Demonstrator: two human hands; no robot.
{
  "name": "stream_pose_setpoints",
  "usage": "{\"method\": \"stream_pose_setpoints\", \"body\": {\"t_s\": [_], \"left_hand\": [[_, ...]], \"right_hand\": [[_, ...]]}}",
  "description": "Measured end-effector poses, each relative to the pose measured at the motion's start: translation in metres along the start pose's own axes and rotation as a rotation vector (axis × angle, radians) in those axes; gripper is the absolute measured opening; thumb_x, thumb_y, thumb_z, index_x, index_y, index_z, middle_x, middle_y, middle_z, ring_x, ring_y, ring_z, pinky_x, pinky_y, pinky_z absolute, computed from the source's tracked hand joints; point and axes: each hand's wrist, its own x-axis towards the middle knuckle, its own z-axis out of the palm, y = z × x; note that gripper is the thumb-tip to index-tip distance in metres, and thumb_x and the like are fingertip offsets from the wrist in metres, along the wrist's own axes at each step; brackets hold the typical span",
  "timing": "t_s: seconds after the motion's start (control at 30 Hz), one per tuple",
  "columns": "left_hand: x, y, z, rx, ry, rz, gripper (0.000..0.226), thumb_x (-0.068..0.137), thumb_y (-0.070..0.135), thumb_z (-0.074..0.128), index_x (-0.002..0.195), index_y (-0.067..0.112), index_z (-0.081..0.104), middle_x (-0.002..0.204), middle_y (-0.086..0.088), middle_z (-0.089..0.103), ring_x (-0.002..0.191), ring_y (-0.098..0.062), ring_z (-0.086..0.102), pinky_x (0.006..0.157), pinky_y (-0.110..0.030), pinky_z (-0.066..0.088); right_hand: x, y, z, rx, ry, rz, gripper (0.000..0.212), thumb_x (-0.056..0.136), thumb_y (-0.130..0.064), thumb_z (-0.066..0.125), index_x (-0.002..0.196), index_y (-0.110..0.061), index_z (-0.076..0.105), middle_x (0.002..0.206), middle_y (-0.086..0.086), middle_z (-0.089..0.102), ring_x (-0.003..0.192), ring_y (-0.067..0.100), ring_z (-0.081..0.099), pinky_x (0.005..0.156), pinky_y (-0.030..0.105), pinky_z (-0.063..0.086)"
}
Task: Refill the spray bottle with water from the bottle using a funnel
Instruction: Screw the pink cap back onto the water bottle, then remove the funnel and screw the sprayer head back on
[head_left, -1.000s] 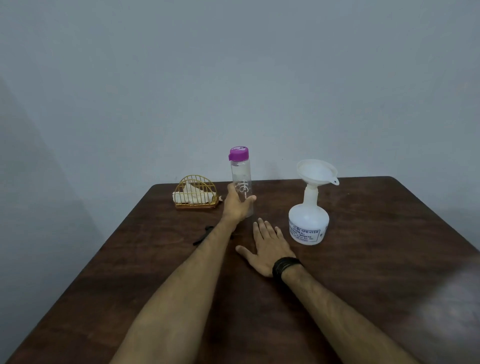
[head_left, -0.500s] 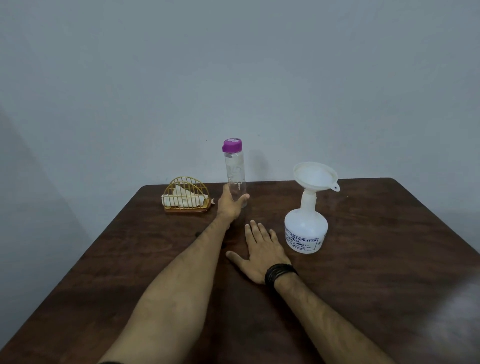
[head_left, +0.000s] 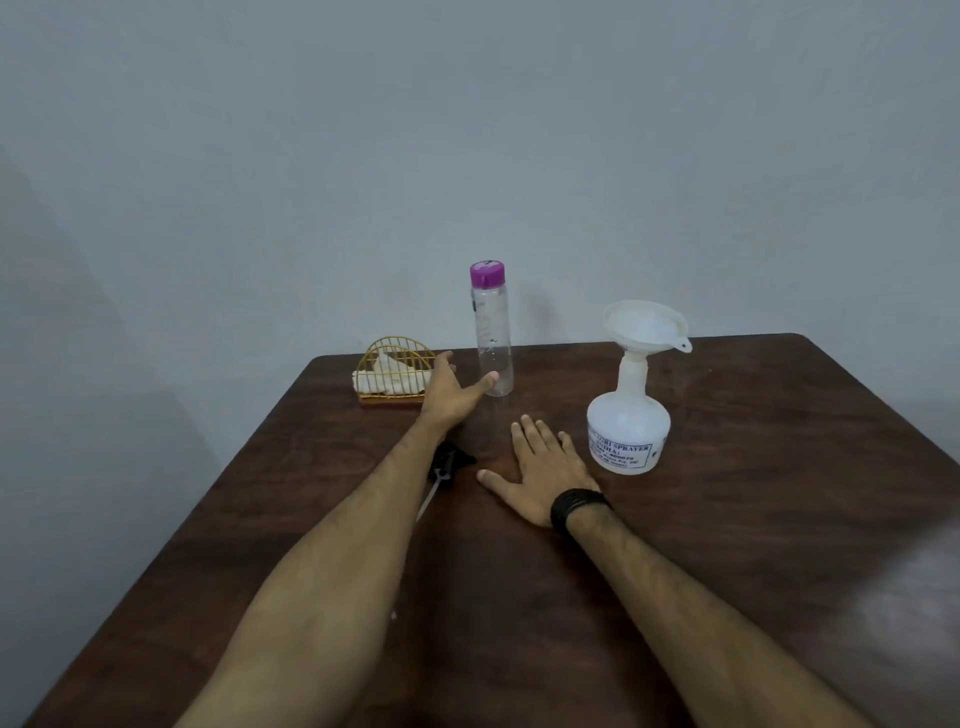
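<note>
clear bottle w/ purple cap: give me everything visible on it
The bottle is a tall, slim, clear cylinder, likely plastic, with faint print, capped by a closed purple lid. It stands upright near the table's far edge, right of a wire holder. The open left hand is at its base; contact unclear. Fill level unreadable.

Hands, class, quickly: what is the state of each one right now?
Left hand: open, holding nothing, thumb near the clear plastic bottle with the purple cap.
Right hand: open, flat on the dark wooden table, holding nothing.
</note>
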Motion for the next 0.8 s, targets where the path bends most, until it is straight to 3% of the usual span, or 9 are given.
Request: {"method": "stream_pose_setpoints", "body": {"t_s": [0.1,0.27,0.4,0.5,0.8], "left_hand": [[-0.02,-0.006,-0.023,0.113,-0.034,0.097,0.078,0.081,0.044,0.08,0.142,0.012,0.044,0.136,-0.008,0.055,0.125,-0.021,0.053,0.097,-0.029,0.046],[-0.057,-0.022,-0.047,0.299,-0.064,0.187,0.066,0.074,0.052,0.082,0.124,0.015,0.06,0.119,-0.001,0.058,0.107,-0.017,0.056,0.092,-0.033,0.052],[-0.08,-0.035,-0.052,0.408,-0.109,0.145,0.075,0.069,0.065,0.078,0.126,0.022,0.059,0.121,0.003,0.048,0.118,-0.017,0.048,0.101,-0.036,0.048],[-0.093,-0.04,-0.049,0.418,-0.094,0.141,0.072,0.071,0.059,0.081,0.129,0.022,0.059,0.131,-0.002,0.044,0.127,-0.019,0.038,0.106,-0.033,0.039],[-0.114,-0.023,-0.008,0.342,-0.006,0.174,0.06,0.075,0.056,0.079,0.12,0.02,0.065,0.125,-0.001,0.045,0.122,-0.018,0.039,0.094,-0.022,0.036]], "right_hand": [[0.0,-0.001,0.0,-0.01,-0.005,0.007,0.1,0.087,-0.081,0.021,0.16,-0.015,0.003,0.168,0.003,-0.004,0.155,0.019,-0.006,0.125,0.044,-0.003],[-0.002,-0.002,-0.002,-0.025,-0.007,0.019,0.099,0.087,-0.08,0.022,0.16,-0.015,0.004,0.168,0.004,-0.003,0.155,0.019,-0.004,0.125,0.044,-0.002],[-0.006,-0.004,-0.004,-0.033,-0.014,0.028,0.099,0.088,-0.08,0.02,0.16,-0.015,0.005,0.168,0.004,-0.002,0.155,0.02,-0.003,0.125,0.043,-0.001],[-0.012,-0.005,-0.005,-0.044,-0.024,0.028,0.096,0.09,-0.079,0.018,0.16,-0.015,0.005,0.168,0.004,-0.002,0.155,0.02,-0.003,0.125,0.043,-0.001],[-0.043,0.006,-0.005,-0.004,0.002,-0.045,0.077,0.1,-0.062,0.023,0.16,-0.015,0.01,0.168,0.003,0.005,0.155,0.018,0.003,0.125,0.039,0.004]]}}
